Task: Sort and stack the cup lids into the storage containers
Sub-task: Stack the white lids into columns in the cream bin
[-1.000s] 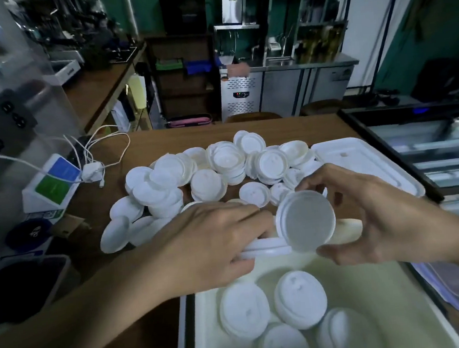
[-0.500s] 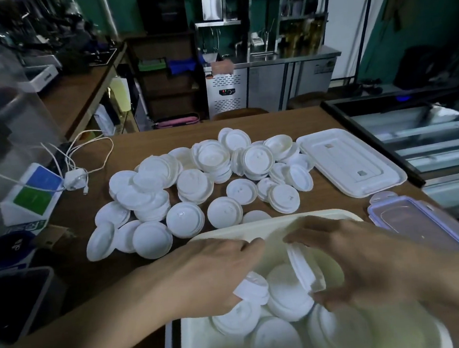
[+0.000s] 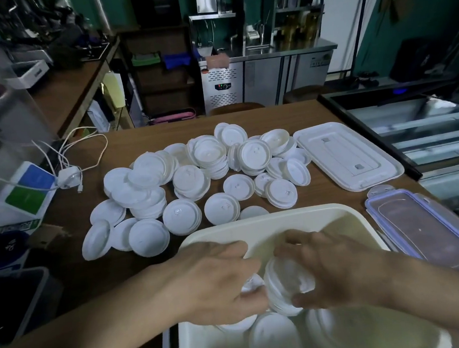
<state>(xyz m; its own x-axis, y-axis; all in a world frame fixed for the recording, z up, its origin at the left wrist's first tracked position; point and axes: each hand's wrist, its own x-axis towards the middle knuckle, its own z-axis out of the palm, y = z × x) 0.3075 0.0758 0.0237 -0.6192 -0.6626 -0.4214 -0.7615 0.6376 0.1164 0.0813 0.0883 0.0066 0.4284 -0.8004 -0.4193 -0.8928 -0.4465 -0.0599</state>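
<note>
Brown wooden table (image 3: 287, 116) first. Cream storage container (image 3: 268, 220) parked at the near edge, flat lids (image 3: 273, 339) lying in its bottom. Big messy spread of loose lids (image 3: 195, 176) across the middle of the table, some nested in short piles. Flat white cover (image 3: 346, 155) toward the right edge, clear purple-rimmed cover (image 3: 427, 231) just nearer, right beside the container. Left hand (image 3: 212, 280) and right hand (image 3: 339, 269) both down inside the container, fingers curled and clamped from either side on a stack of lids (image 3: 282, 288) tipped on edge. White charger (image 3: 69, 178) with cables over by the left edge.
</note>
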